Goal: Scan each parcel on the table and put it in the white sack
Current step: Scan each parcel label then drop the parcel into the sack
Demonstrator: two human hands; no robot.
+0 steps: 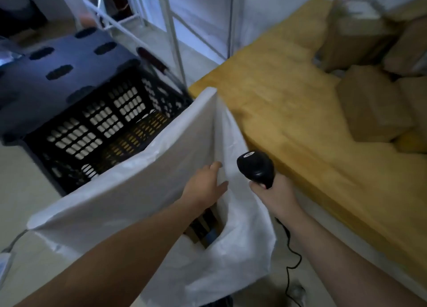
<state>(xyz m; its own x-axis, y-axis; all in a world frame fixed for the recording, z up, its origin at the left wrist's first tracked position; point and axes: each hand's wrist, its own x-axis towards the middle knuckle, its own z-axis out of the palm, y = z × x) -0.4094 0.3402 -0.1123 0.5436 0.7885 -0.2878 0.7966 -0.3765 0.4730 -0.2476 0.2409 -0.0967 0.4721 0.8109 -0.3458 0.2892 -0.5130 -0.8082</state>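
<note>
— Where are the hands?
— Left hand (206, 183), fingers spread, empty, over the white sack (143, 191) mouth; right hand (275, 194) grips the scanner (256, 168).
— Parcels?
— Parcels (369, 103) lie on the counter (284, 103), well beyond the right fingers; another sits in the sack beneath the left.

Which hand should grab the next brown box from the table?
Probably the left hand: it is empty at the white plastic sack. The right hand grips the black handheld scanner, though it's nearer the brown cardboard parcels.
</note>
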